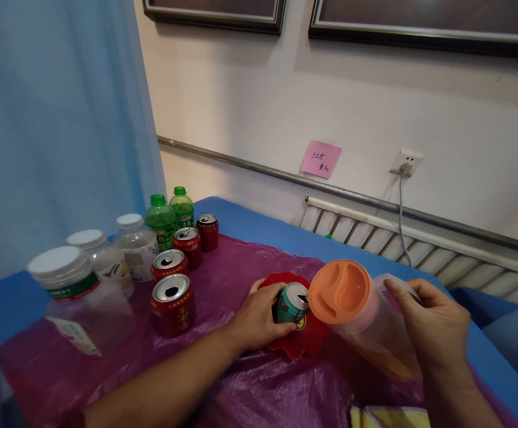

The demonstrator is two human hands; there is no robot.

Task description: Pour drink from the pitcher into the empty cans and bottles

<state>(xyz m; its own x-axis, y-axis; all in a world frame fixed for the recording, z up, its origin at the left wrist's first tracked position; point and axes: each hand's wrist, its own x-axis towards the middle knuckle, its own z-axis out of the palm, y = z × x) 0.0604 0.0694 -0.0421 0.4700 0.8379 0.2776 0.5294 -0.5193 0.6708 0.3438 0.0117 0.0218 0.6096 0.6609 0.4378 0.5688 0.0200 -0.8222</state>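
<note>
My left hand (261,315) is wrapped round a small green can (291,304) with a silver top, its mouth open. The can is tilted a little to the right and is over a red scalloped dish (297,345); whether it touches the dish I cannot tell. In my right hand (437,324) is the handle of a clear plastic pitcher (375,333) with an orange lid (341,291). The pitcher leans left, its lid close beside the can's top. Some yellowish liquid shows low inside the pitcher. No stream between pitcher and can is visible.
Several opened red cans (173,309) stand to the left, with green-capped bottles (160,220) behind. Clear jars with white lids (83,303) stand farther left. Purple plastic sheeting (236,261) covers the blue table (241,217). A yellow cloth-like item (392,418) lies at the front edge.
</note>
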